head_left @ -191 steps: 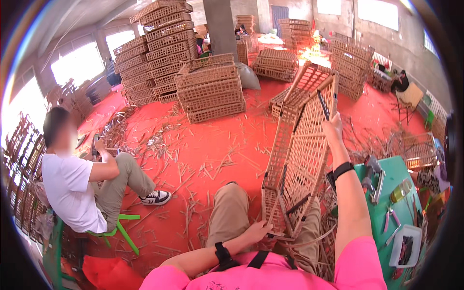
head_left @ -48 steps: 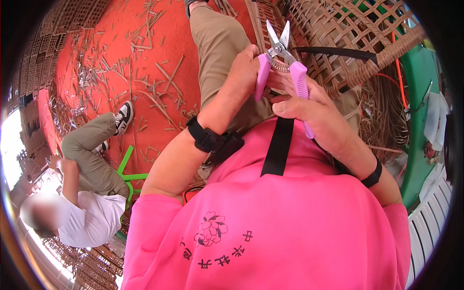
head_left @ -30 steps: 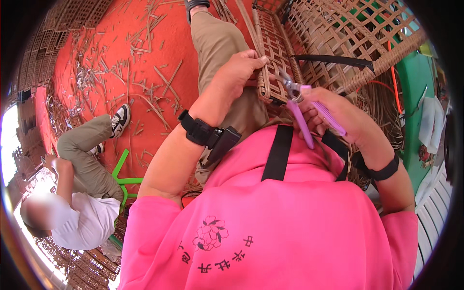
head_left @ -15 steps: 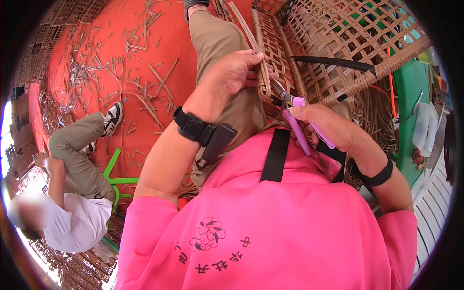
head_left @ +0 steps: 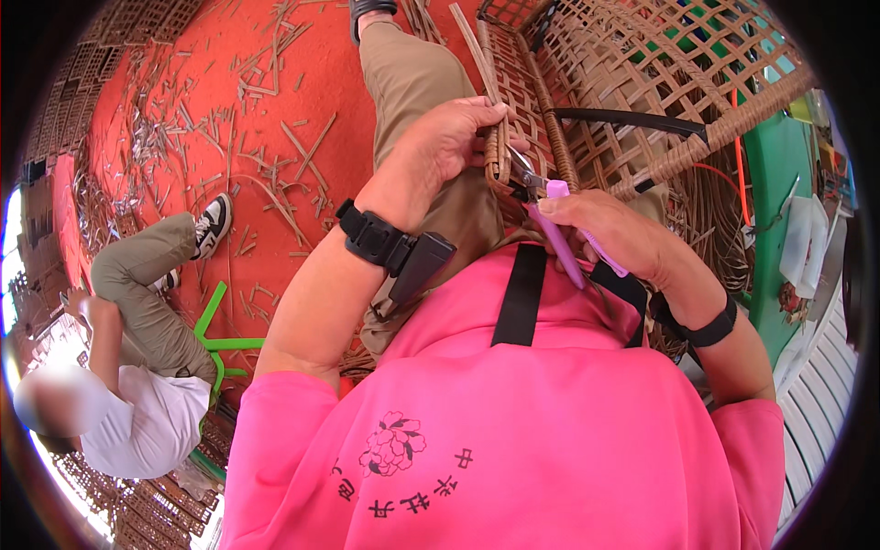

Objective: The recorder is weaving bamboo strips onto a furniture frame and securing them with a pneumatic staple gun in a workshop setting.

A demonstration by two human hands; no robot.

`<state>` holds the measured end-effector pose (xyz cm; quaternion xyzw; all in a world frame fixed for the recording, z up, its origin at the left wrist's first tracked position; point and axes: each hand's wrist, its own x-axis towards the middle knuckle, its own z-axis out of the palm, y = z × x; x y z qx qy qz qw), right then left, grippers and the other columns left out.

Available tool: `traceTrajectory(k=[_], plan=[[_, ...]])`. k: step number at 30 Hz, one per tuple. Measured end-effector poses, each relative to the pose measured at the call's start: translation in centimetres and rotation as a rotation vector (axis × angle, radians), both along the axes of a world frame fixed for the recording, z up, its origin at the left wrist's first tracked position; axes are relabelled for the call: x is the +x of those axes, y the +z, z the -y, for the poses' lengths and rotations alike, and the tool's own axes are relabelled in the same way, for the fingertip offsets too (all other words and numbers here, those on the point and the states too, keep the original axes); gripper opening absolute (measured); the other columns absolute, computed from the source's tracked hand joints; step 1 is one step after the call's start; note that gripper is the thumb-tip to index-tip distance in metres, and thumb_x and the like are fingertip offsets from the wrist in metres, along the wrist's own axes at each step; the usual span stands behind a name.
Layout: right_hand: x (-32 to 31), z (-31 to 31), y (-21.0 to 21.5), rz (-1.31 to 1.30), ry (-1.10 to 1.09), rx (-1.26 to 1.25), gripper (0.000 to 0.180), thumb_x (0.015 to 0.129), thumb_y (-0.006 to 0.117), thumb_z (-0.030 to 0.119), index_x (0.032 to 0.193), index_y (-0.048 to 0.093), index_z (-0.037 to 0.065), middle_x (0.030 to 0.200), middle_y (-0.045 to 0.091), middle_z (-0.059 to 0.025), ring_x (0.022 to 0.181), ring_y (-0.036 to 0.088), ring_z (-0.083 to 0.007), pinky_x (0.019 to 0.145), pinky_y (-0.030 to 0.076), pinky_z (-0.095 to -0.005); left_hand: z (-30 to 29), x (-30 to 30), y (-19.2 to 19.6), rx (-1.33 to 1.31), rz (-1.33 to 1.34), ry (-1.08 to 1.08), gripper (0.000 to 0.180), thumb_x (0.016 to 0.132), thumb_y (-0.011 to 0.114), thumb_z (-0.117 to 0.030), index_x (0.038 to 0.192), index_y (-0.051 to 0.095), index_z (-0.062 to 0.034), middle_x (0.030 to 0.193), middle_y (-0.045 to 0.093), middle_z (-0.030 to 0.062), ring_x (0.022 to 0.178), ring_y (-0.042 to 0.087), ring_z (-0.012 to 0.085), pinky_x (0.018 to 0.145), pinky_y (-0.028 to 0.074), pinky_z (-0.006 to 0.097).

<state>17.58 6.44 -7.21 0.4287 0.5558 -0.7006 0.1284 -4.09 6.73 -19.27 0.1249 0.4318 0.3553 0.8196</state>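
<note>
Woven brown rattan crate panel (head_left: 642, 101): I see it propped across the lap. Left hand (head_left: 445, 137): now clamped on its edge strip. Right hand (head_left: 614, 234): gripping pink-handled metal snips (head_left: 550, 206), blades brought onto that strip.

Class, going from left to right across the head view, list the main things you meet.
Seated person in white shirt → green stool → left hand → pink-handled cutters → right hand → green table.
</note>
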Motion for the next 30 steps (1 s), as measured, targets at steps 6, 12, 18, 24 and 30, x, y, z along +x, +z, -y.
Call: traceTrajectory(k=[6,12,18,24,30], plan=[[-0.4,0.7,-0.6,0.083,0.043,0.065,0.057,0.091,0.05,0.05,0.065,0.054,0.0,0.058,0.054,-0.0079,0.054,0.05,-0.0166,0.054,0.039,-0.0341,0.0,0.2,0.1,-0.013,0.021,0.015,0.023,0.098,0.054,-0.019,0.112,0.048,-0.0018,0.103,0.064,0.0194,0.093,0.069,0.0301,0.077,0.058,0.044],[-1.1,0.8,-0.2,0.175,0.193,0.268,0.056,0.086,0.055,0.05,0.063,0.051,-0.001,0.056,0.053,-0.0122,0.054,0.052,-0.0208,0.056,0.041,-0.0396,0.0,0.4,-0.1,0.01,0.005,0.032,0.022,0.098,0.053,-0.018,0.111,0.049,-0.0014,0.1,0.061,0.0151,0.097,0.068,0.032,0.077,0.058,0.047],[-0.9,0.5,-0.4,0.248,0.183,0.22,0.048,0.085,0.06,0.043,0.068,0.053,-0.001,0.058,0.054,-0.0116,0.056,0.054,-0.0212,0.059,0.043,-0.0409,0.0,0.4,0.8,-0.014,0.01,0.013,0.019,0.098,0.054,-0.018,0.106,0.051,-0.002,0.1,0.061,0.0151,0.095,0.068,0.0312,0.077,0.058,0.049],[-0.8,-0.2,0.1,0.141,0.12,0.14,0.049,0.086,0.059,0.045,0.065,0.053,0.001,0.057,0.05,-0.0084,0.057,0.05,-0.0185,0.058,0.041,-0.036,0.1,0.4,0.0,0.007,0.028,0.051,0.02,0.098,0.054,-0.02,0.107,0.051,-0.0021,0.1,0.063,0.0154,0.094,0.069,0.0309,0.076,0.058,0.049],[-1.3,-1.4,1.0,0.196,0.328,0.268,0.057,0.083,0.058,0.054,0.063,0.051,0.002,0.056,0.048,-0.0085,0.056,0.046,-0.0189,0.055,0.037,-0.0368,0.1,0.0,-1.1,0.045,0.122,0.041,0.021,0.098,0.054,-0.02,0.107,0.052,-0.002,0.095,0.064,0.0151,0.093,0.069,0.0305,0.075,0.058,0.049]])
